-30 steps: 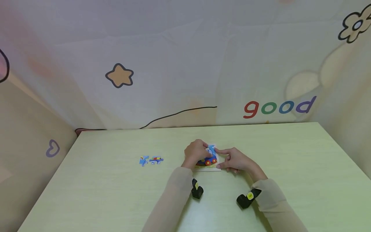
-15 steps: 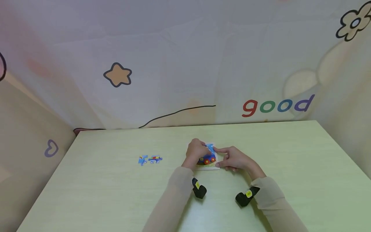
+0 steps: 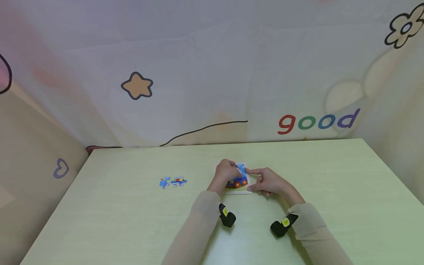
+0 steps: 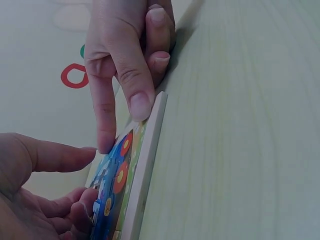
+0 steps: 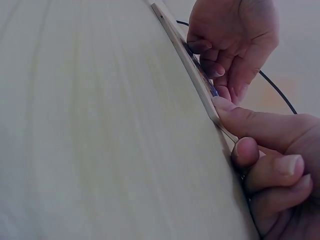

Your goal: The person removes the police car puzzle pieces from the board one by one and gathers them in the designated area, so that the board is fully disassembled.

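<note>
Head view: board (image 3: 241, 191) apparently steadied against sliding by right hand (image 3: 269, 182), thumb and index spread at right edge; left hand (image 3: 226, 172) held over it, grip can't be told

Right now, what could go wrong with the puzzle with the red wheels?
The board might slide if pushed hard: the right grip seems to press only its right side. The left grip hides part of the picture from above, so something crooked could be missed. Two puzzle pieces lie on the table to the left; the left sleeve might knock them.
</note>
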Demonstrator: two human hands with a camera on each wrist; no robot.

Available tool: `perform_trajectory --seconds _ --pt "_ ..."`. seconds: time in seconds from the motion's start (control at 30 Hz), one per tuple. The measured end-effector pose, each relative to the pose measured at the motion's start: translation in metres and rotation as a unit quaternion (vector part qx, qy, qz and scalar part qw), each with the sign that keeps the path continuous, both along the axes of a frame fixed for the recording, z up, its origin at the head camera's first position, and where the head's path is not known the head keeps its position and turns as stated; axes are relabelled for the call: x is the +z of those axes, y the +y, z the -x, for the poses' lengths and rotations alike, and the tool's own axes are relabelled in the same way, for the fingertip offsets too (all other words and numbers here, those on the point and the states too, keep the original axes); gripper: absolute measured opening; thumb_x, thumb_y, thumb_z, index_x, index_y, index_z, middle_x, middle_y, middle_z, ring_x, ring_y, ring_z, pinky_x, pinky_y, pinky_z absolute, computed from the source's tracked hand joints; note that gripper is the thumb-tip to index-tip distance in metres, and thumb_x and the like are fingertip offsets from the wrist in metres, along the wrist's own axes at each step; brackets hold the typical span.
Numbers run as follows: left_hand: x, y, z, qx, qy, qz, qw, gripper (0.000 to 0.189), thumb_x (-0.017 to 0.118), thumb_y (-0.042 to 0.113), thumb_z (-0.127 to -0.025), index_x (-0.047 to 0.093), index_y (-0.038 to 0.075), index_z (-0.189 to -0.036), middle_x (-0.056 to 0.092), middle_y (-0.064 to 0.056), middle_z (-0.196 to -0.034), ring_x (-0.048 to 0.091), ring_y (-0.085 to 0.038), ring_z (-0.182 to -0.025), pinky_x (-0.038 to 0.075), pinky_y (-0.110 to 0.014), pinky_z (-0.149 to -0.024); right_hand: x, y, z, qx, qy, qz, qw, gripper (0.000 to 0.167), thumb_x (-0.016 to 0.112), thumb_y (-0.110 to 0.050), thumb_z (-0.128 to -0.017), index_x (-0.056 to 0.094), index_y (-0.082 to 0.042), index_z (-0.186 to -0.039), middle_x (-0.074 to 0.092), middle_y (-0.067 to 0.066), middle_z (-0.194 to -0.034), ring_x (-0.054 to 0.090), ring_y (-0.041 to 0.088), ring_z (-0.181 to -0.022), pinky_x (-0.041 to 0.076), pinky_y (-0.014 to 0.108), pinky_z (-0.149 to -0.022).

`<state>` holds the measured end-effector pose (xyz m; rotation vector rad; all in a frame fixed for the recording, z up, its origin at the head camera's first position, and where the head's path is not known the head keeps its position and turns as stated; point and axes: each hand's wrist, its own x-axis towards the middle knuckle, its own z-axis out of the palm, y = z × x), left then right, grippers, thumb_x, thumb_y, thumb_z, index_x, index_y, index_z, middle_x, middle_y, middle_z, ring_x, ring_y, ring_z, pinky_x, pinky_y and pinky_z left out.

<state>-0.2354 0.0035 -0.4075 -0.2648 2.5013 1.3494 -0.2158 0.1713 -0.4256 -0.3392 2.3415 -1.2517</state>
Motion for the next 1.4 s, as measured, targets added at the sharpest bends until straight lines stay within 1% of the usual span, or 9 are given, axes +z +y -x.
perform_trajectory --seconds 0.2,0.37,0.53,0.7,0.77,0.9,1.07,1.2,1.4 --pt "0.002 0.003 0.0 0.002 0.017 -0.006 0.9998 0.041 0.072 0.011 -0.073 0.058 0.004 -0.111 0.06 -0.011 -0.109 0.055 -0.024 -0.096 0.044 -0.038 -0.087 -0.001 0.003 0.0 0.001 0.007 0.0 1.0 0.066 0.072 -0.019 -0.077 0.043 -0.009 -0.135 0.045 -0.001 -0.047 0.034 0.009 -0.035 0.032 0.019 -0.039" --pt "0.004 0.003 0.002 -0.053 0.04 0.037 0.9971 0.042 0.071 0.012 -0.072 0.057 0.013 -0.112 0.059 -0.007 -0.112 0.053 -0.023 -0.089 0.043 -0.036 -0.076 -0.002 0.003 0.0 0.001 0.011 0.002 0.9999 0.066 0.073 -0.02 -0.077 0.043 -0.009 -0.135 0.045 -0.001 -0.046 0.033 0.009 -0.034 0.032 0.019 -0.038" --pt "0.006 0.0 0.003 -0.088 0.032 0.029 0.9952 0.034 0.069 0.015 -0.074 0.061 0.013 -0.108 0.059 -0.007 -0.104 0.051 -0.021 -0.084 0.043 -0.034 -0.073 -0.001 0.002 0.0 -0.002 0.005 0.003 1.0 0.067 0.073 -0.02 -0.077 0.042 -0.008 -0.136 0.044 -0.001 -0.046 0.033 0.009 -0.034 0.032 0.019 -0.038" --pt "0.004 -0.002 0.003 -0.081 0.057 0.087 0.9913 0.027 0.073 0.025 -0.075 0.065 0.015 -0.099 0.063 -0.003 -0.099 0.056 -0.019 -0.084 0.044 -0.032 -0.07 0.0 0.0 0.0 -0.004 -0.001 0.003 1.0 0.067 0.073 -0.02 -0.077 0.043 -0.009 -0.136 0.044 -0.001 -0.046 0.033 0.009 -0.034 0.032 0.019 -0.038" --pt "0.004 -0.007 0.003 -0.077 0.068 0.089 0.9907 0.026 0.072 0.023 -0.074 0.066 0.016 -0.098 0.063 -0.002 -0.096 0.057 -0.018 -0.081 0.044 -0.032 -0.068 0.0 0.0 0.001 -0.003 -0.004 0.003 1.0 0.067 0.072 -0.021 -0.077 0.042 -0.01 -0.136 0.043 -0.001 -0.046 0.034 0.009 -0.034 0.032 0.019 -0.039" --pt "0.005 -0.028 0.002 -0.087 0.077 0.047 0.9921 0.027 0.069 0.016 -0.075 0.064 0.014 -0.102 0.061 -0.003 -0.089 0.055 -0.018 -0.077 0.044 -0.032 -0.068 0.001 -0.001 0.001 -0.014 -0.012 -0.006 0.9998 0.067 0.073 -0.021 -0.076 0.043 -0.012 -0.136 0.043 -0.001 -0.047 0.034 0.01 -0.035 0.033 0.02 -0.039" --pt "0.006 -0.068 -0.004 -0.116 0.077 0.01 0.9902 0.027 0.065 0.009 -0.078 0.06 0.01 -0.104 0.055 -0.003 -0.081 0.05 -0.016 -0.072 0.041 -0.026 -0.061 0.002 -0.001 -0.001 -0.031 -0.015 -0.02 0.9992 0.068 0.073 -0.021 -0.076 0.043 -0.015 -0.136 0.044 0.001 -0.048 0.035 0.011 -0.036 0.033 0.02 -0.04" --pt "0.007 -0.1 -0.012 -0.141 0.077 0.029 0.9866 0.024 0.063 0.005 -0.079 0.06 0.01 -0.102 0.051 -0.003 -0.078 0.046 -0.016 -0.07 0.038 -0.025 -0.058 0.001 -0.001 -0.001 -0.036 -0.017 -0.025 0.9989 0.068 0.074 -0.021 -0.075 0.043 -0.016 -0.136 0.044 0.001 -0.049 0.035 0.011 -0.036 0.033 0.019 -0.04" --pt "0.009 -0.134 -0.018 -0.196 0.094 0.073 0.9733 0.024 0.066 0.002 -0.077 0.06 0.009 -0.1 0.052 -0.003 -0.077 0.047 -0.016 -0.07 0.038 -0.025 -0.061 0.0 -0.003 -0.001 -0.037 -0.014 -0.029 0.9988 0.068 0.073 -0.022 -0.075 0.043 -0.016 -0.136 0.045 0.001 -0.049 0.036 0.011 -0.037 0.034 0.019 -0.041"
